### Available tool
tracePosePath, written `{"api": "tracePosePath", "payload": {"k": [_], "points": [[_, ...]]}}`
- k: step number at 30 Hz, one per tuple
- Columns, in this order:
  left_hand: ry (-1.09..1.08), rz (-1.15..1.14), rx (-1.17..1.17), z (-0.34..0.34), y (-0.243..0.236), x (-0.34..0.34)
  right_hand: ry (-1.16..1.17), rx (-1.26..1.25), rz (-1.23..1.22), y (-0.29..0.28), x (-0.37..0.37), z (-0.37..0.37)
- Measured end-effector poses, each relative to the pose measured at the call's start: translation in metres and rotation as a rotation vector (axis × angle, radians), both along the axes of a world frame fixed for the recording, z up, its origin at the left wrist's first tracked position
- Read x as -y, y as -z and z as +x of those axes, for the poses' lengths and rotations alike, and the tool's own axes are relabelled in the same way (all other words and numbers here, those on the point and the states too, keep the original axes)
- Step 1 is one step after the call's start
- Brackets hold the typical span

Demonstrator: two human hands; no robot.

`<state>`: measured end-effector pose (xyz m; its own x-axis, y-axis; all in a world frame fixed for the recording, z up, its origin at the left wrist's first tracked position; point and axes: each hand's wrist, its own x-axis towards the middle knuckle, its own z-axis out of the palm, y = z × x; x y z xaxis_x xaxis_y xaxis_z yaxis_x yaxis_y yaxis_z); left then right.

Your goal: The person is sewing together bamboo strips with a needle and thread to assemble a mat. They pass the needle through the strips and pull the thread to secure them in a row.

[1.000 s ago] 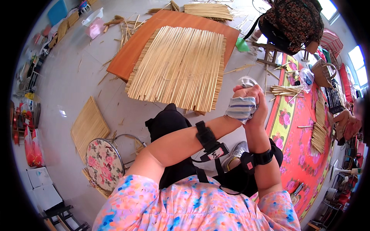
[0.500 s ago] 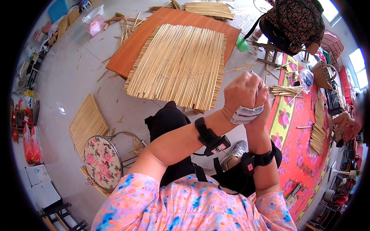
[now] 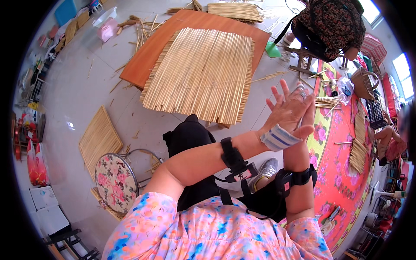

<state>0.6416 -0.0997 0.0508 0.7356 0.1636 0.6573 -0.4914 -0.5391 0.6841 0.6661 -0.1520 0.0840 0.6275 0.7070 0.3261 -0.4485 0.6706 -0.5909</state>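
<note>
My left hand and my right hand meet to the right of the table, pressed against each other above the floor. A blue-and-white striped cloth band wraps the left wrist. Several fingertips spread upward past the left hand; which hand each belongs to is partly hidden. Something silvery shows around a finger. Neither hand appears to hold anything. To the left of the hands, a mat of straw-coloured stalks, laid side by side, covers much of the brown tabletop. Both hands are apart from it.
A floral round stool and another stalk mat are at left. Loose stalks rest on the red floral cloth at right. A dark patterned bag rests on a chair at the upper right. More stalk bundles lie behind the table.
The hands were clasped together with curled fingers; now they have unfolded, with fingers stretched and spread. Both have shifted slightly right. The stalk mat stays in place.
</note>
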Motion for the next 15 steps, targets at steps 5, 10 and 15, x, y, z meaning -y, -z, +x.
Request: {"api": "tracePosePath", "payload": {"k": [5,10,15], "points": [[-0.104,0.070,0.219,-0.010,-0.012,0.009,0.232,-0.146,-0.120,0.005,0.011,0.032],[0.375,-0.644,-0.123,-0.025,-0.037,-0.017,0.254,-0.048,-0.231,-0.004,0.015,0.034],[0.608,-1.208,-0.523,-0.002,-0.013,-0.017,-0.057,-0.059,-0.261,0.007,0.007,0.018]]}}
